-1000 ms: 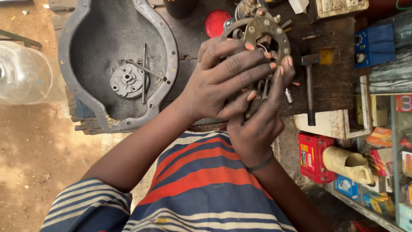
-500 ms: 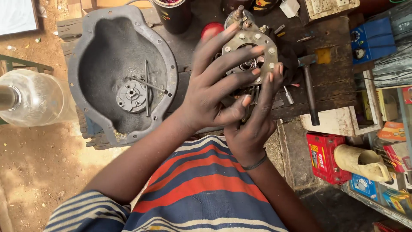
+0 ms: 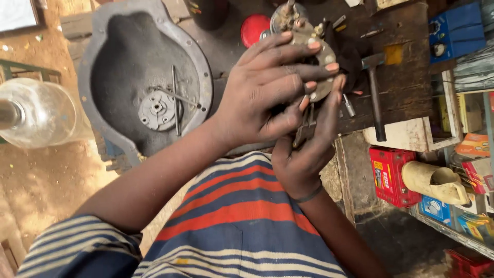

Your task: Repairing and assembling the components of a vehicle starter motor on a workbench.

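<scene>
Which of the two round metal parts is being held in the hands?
The small round plate with studs, gripped between the left hand and right hand. The other disc lies untouched inside the big grey housing.

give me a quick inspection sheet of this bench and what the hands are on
surface: dark worn wooden bench, stained
job's things: round metal plate with bolts, held up between both hands
clutter: large grey metal housing, hammer, red lid, loose screws
grippers: left hand spread over the plate; right hand under it, gripping a thin tool
cables: nothing seen
surroundings: clear glass bottle, red box, shelf of small packages, sandy ground
</scene>
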